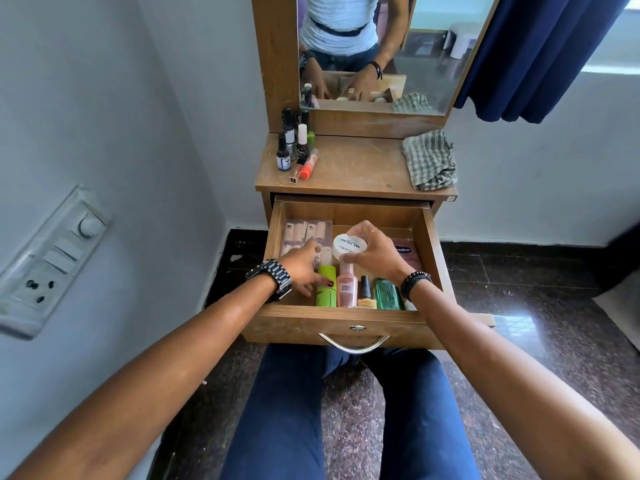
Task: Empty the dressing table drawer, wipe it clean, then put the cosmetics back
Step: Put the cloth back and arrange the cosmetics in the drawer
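Note:
The wooden drawer (pixel 346 322) of the dressing table stands pulled out. Inside lie a pack of false nails (pixel 304 232), a green tube (pixel 326 285), a pink bottle (pixel 347 287), a yellow nail polish (pixel 366 294), a green bottle (pixel 387 294) and a Vaseline pouch (pixel 406 252). My right hand (pixel 375 252) grips a round white nail polish remover jar (pixel 347 247) just above these. My left hand (pixel 304 268) reaches into the drawer's left side, fingers spread beside the green tube, holding nothing that I can see.
On the table top (pixel 353 168) stand several nail polish bottles (pixel 294 143) at the back left, with an orange tube (pixel 308 166) lying by them. A checked cloth (pixel 429 161) lies at the right. A mirror (pixel 377 46) rises behind. A switchboard (pixel 48 265) is on the left wall.

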